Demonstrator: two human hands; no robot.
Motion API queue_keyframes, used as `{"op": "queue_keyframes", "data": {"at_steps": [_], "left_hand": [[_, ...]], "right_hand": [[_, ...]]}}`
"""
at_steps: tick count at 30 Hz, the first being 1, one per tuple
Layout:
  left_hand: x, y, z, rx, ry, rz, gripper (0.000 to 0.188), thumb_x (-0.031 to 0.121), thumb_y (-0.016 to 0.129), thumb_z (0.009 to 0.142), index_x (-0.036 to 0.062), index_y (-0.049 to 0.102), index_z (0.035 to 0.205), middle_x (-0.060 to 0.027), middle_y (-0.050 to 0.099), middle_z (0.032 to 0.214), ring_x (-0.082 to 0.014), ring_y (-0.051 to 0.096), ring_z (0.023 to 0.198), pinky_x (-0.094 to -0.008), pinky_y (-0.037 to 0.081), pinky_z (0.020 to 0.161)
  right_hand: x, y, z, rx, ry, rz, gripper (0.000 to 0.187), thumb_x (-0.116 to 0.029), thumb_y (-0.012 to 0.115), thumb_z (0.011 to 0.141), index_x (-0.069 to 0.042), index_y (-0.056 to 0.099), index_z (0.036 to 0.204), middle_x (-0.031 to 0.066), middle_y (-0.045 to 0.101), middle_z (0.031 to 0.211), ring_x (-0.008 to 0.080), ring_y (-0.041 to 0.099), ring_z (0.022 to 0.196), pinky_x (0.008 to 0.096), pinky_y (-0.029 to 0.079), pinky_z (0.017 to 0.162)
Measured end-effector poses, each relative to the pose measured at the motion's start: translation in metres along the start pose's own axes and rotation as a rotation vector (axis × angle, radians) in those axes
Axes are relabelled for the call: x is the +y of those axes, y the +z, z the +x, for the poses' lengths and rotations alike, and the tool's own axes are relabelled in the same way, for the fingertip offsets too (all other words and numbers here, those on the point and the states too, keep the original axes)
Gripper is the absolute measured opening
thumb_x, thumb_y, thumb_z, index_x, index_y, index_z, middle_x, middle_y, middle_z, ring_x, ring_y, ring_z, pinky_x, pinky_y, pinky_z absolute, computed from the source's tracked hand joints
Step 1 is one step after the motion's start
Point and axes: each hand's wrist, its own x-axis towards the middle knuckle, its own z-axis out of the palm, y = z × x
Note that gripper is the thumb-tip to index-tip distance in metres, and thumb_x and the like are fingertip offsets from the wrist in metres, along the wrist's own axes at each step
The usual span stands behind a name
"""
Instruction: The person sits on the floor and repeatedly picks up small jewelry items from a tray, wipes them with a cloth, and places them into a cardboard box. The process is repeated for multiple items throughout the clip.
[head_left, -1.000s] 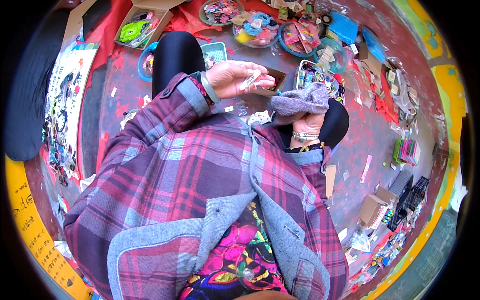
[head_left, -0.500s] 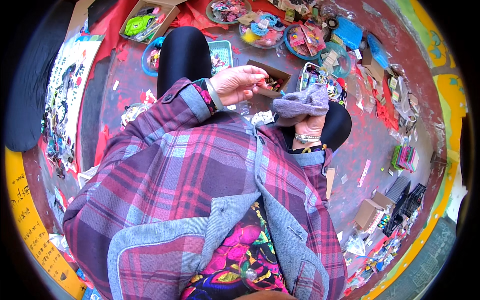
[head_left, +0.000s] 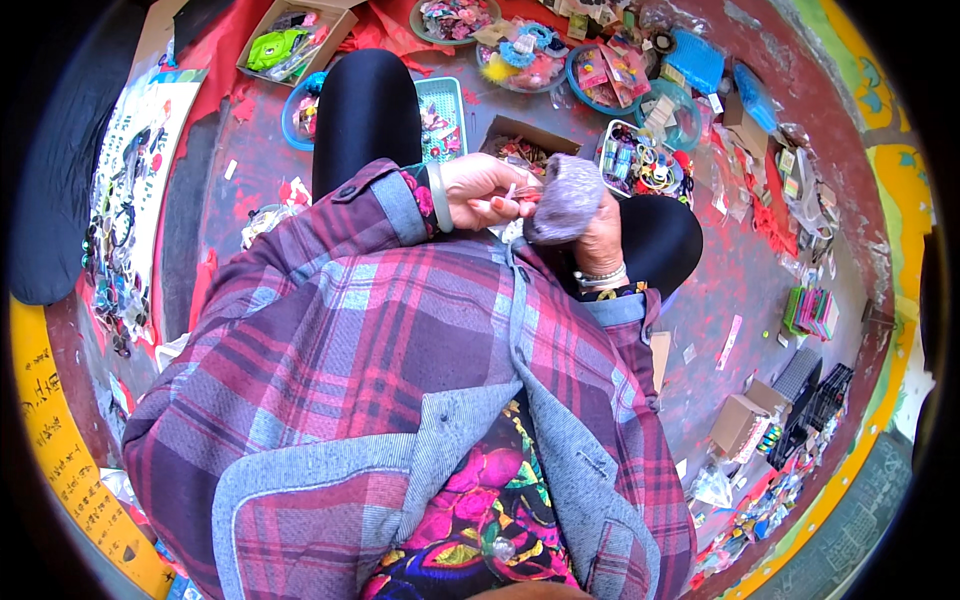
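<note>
My right hand (head_left: 598, 240) holds a fuzzy grey-purple piece of cloth (head_left: 567, 198), whose folds hide most of its fingers. My left hand (head_left: 478, 192) meets the cloth's left edge, thumb and fingers pinched round a small pinkish-red piece (head_left: 523, 192) too small to name. Just beyond both hands, an open cardboard box (head_left: 552, 138) contains small coloured bits.
Beside my left knee is a green mesh basket (head_left: 460, 105). A white basket of hair ties and spools (head_left: 612, 150) stands past my right knee. Several bowls of trinkets, including a blue-rimmed bowl (head_left: 572, 75), line the far side. Small boxes (head_left: 740, 428) lie at the right.
My right hand has brought the grey cloth leftward and turned it more upright. My left hand has moved slightly right and nearer me, and the two hands now meet.
</note>
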Motion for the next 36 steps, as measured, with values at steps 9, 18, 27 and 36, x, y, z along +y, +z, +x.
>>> {"op": "queue_keyframes", "data": {"at_steps": [9,18,27,36], "left_hand": [[-0.004,0.006,0.000,0.300,0.212,0.298,0.017,0.021,0.049,0.088,0.0040,0.054,0.088,-0.0093,0.059,0.080,-0.0047,0.038,0.041,-0.0156,0.024,0.031],[-0.014,0.006,0.008,0.286,0.492,0.852,0.017,0.020,0.052,0.088,0.0054,0.059,0.084,0.0018,0.057,0.068,-0.0018,0.038,0.045,-0.0164,0.029,0.039],[-0.021,0.018,0.011,0.392,0.617,1.002,0.014,0.013,0.054,0.085,0.0018,0.061,0.090,0.0047,0.053,0.067,-0.0036,0.047,0.058,-0.0187,0.039,0.050],[-0.018,0.007,0.014,0.341,0.725,1.219,0.014,0.010,0.054,0.083,-0.0022,0.061,0.086,-0.0014,0.059,0.073,-0.0073,0.053,0.070,-0.0235,0.044,0.063]], "right_hand": [[0.011,-0.004,0.000,0.186,-0.099,0.243,0.019,-0.001,0.058,0.078,-0.001,0.060,0.097,0.0039,0.063,0.087,0.0121,0.060,0.075,0.0252,0.049,0.067],[0.009,-0.004,0.005,0.224,-0.007,0.244,0.017,-0.005,0.059,0.080,-0.002,0.059,0.097,0.0046,0.063,0.087,0.0129,0.061,0.074,0.0249,0.051,0.064],[0.010,0.009,0.004,0.116,0.084,0.315,0.016,-0.006,0.061,0.077,-0.003,0.060,0.092,0.0043,0.063,0.084,0.0138,0.062,0.072,0.0252,0.052,0.062],[0.010,0.011,0.001,0.222,0.022,0.369,0.012,-0.004,0.054,0.080,-0.002,0.059,0.090,0.0062,0.062,0.083,0.0158,0.062,0.072,0.0274,0.052,0.062]]}}
